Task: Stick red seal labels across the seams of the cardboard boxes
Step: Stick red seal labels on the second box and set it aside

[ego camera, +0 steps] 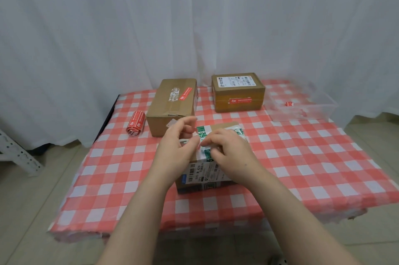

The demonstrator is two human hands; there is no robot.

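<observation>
cardboard box (203, 176) | nearer worktop's (302, 167) front edge, long axis front-to-back | under left hand (179, 148) and right hand (231, 154) | fingertips (207, 141) meet, grip unclear

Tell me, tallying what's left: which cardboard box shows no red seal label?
The nearest box, with green-printed tape, under the left hand and right hand; the back-left box and back-right box each show a red label.
</observation>
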